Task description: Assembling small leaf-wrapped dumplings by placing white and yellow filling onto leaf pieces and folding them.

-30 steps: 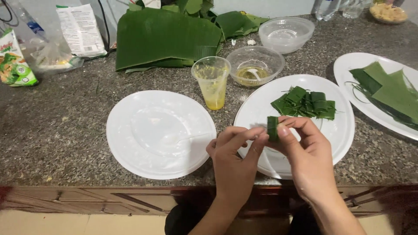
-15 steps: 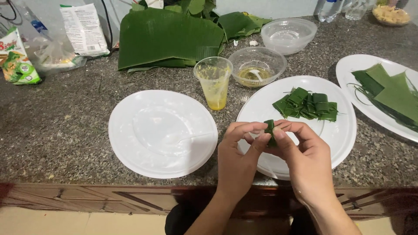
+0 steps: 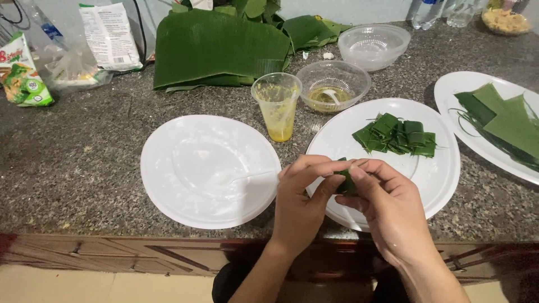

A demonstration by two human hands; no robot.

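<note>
Over the white plate (image 3: 438,174), your left hand (image 3: 300,205) and right hand (image 3: 390,210) both pinch a small folded leaf parcel (image 3: 346,182).

Speckled grey stone worktop (image 3: 84,163), wooden front edge below. On it: empty white plate (image 3: 210,171) near front; clear plastic cup (image 3: 278,106) with yellow dregs behind it; two clear bowls (image 3: 333,85), (image 3: 373,46); big banana leaves (image 3: 222,47) at back; snack packets (image 3: 22,78) far left; two more white plates (image 3: 438,168), (image 3: 449,92) right, carrying leaf pieces.
</note>
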